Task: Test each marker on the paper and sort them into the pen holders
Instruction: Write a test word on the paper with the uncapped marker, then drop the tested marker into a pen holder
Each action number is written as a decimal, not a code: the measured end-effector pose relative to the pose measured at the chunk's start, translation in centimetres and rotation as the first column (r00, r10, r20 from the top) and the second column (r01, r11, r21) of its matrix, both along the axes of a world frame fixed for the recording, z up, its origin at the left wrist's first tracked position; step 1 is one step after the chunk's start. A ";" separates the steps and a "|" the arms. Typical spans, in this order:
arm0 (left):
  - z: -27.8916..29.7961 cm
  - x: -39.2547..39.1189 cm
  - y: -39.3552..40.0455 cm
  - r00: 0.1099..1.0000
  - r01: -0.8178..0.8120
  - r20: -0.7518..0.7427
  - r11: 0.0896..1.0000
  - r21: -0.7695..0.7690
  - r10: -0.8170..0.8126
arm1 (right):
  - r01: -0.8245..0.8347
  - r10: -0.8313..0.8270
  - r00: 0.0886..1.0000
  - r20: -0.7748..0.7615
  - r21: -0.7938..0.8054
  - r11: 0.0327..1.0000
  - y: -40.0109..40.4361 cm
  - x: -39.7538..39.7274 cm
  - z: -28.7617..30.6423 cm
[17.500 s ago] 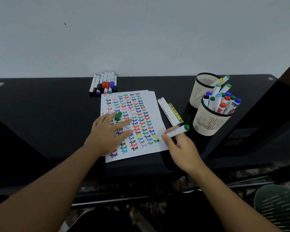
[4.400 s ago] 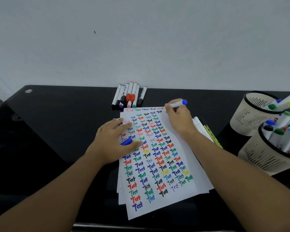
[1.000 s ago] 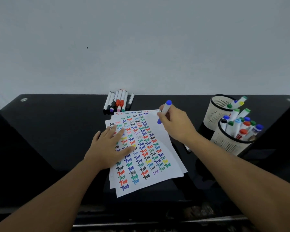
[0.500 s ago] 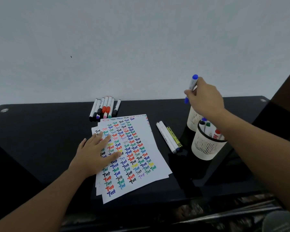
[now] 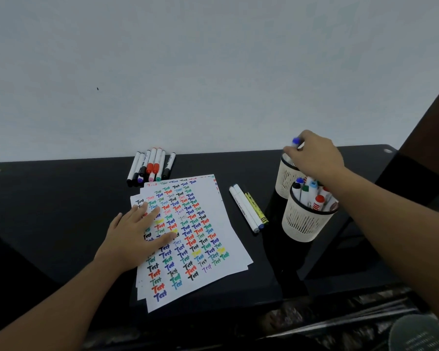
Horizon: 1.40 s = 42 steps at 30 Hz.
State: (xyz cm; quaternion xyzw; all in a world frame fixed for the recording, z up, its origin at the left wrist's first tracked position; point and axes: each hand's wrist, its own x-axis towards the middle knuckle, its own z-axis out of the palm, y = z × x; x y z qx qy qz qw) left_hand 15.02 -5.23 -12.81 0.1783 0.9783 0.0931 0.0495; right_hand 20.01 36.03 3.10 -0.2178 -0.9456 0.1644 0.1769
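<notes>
Right hand [image 5: 314, 158] pinches the blue marker [image 5: 295, 142] near-upright in its grip, right above the rear pen holder [image 5: 284, 178], so it just drops straight down.

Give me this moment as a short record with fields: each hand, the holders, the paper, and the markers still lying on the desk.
right hand: holds blue-capped marker above far pen holder
left hand: flat on test paper
near pen holder: holds several markers
row of markers: lying behind the paper
three loose markers: lying between paper and holders
desk: black, glossy
</notes>
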 end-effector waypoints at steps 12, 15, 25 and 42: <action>0.0 0.0 -0.1 1.000 -0.013 0.008 0.999 0.033 0.013 | -0.113 0.127 0.989 -0.080 0.159 0.981 -2.9 -0.8 0.2; 0.1 0.1 -0.1 1.000 -0.028 0.013 0.997 0.067 0.027 | -0.183 0.203 0.978 -0.054 0.253 0.950 -4.8 -2.0 0.0; 0.4 0.5 -0.1 0.999 -0.037 0.019 0.993 0.109 0.035 | -0.575 0.546 0.809 0.217 0.102 0.812 -12.6 -6.9 -5.2; 0.4 0.3 0.1 0.998 -0.054 0.039 0.989 0.137 0.049 | -0.633 0.509 0.760 0.404 0.282 0.721 -20.6 -18.6 -12.5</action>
